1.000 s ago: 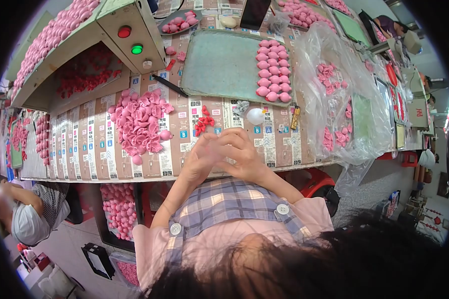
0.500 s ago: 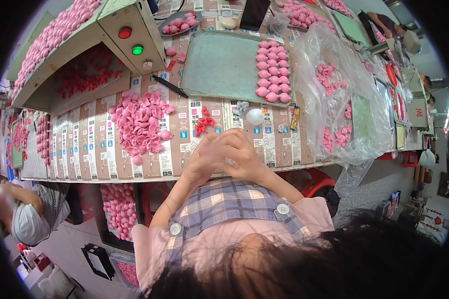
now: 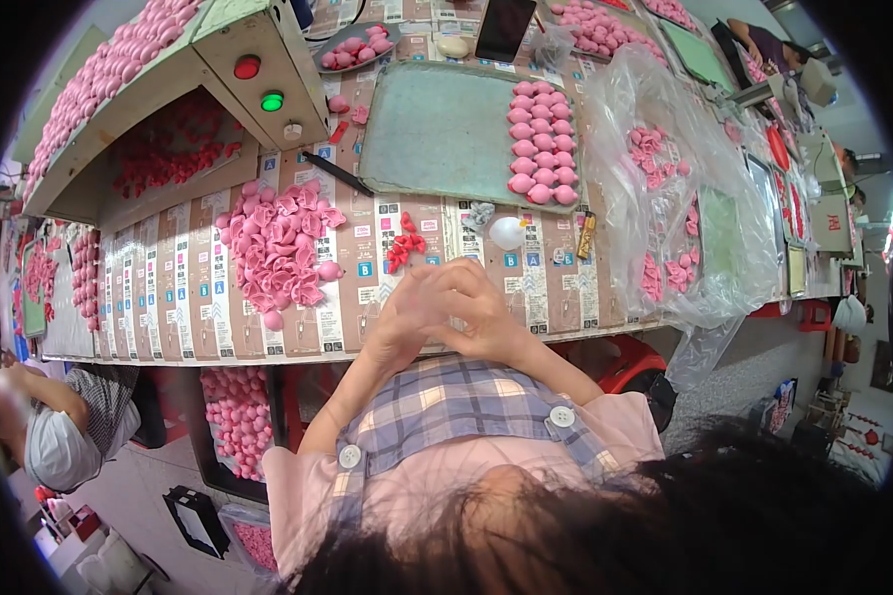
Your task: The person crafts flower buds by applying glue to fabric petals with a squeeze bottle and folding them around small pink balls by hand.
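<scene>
At the near edge of the table, my left hand and my right hand meet with bent fingers pressed together. Whatever they may hold between them is hidden. Just beyond them lie small red pieces, and a white round object sits near a crumpled grey lump. Left of my hands is a heap of pink, petal-like and rounded moulded pieces. Farther out, a pale green tray carries rows of pink, lemon-shaped pieces with red ends along its right side.
A metal machine housing with red and green buttons stands at the left, with red pieces inside. A dark-handled tool lies by the tray. Clear plastic sheeting covers pink pieces at right. A phone stands behind. Another person sits at left.
My fingers have shifted very slightly against each other. Nothing on the table has visibly moved.
</scene>
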Available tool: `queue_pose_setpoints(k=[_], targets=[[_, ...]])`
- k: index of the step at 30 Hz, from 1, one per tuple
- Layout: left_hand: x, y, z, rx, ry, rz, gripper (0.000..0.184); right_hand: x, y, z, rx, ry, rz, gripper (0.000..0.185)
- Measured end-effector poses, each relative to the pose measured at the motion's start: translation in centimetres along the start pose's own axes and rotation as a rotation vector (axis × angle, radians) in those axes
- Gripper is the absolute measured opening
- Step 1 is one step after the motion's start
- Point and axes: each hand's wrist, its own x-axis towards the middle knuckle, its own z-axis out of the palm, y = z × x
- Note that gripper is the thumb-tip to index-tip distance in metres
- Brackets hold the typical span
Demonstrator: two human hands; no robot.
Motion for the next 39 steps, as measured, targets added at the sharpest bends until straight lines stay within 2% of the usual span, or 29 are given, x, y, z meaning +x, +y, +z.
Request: queue_pose_setpoints(k=[20, 23, 26, 31, 32, 34, 35, 38, 39], targets=[[-0.1, -0.3, -0.4, -0.022, 0.010, 0.027, 0.064, -0.3, 0.2, 0.0, 0.000, 0.000, 0.000, 0.027], [-0.5, 1.0, 0.8, 0.153, 0.132, 0.021, 0.063, -0.3, 0.1, -0.3, -0.026, 0.031, 0.015, 0.030], [-0.1, 1.1, 0.0, 0.429, 0.050, 0.232, 0.060, -0.2, -0.1, -0.7, -0.032, 0.058, 0.059, 0.033], [0.1, 1.7, 0.1, 0.865, 0.067, 0.343, 0.061, -0.8, 0.9, -1.3, -0.161, -0.007, 0.051, 0.036], [0.1, 1.8, 0.0, 0.930, 0.068, 0.356, 0.062, -0.8, 0.8, -1.4, -0.122, -0.013, 0.070, 0.035], [-0.1, 1.8, 0.5, 0.818, 0.055, 0.368, 0.062, -0.6, 0.6, -1.6, -0.042, -0.028, 0.104, 0.034], [-0.1, 1.9, 0.6, 0.761, 0.050, 0.375, 0.061, -0.9, 0.9, -1.4, 0.112, -0.003, 0.201, 0.033], [0.0, 1.9, -0.5, 1.158, 0.060, 0.593, 0.054, -1.7, 1.3, -0.4, 0.573, 0.051, 0.451, 0.032], [0.0, 1.8, -0.3, 1.160, 0.092, 0.609, 0.051, -1.5, 1.0, -0.2, 0.724, 0.055, 0.506, 0.032]])
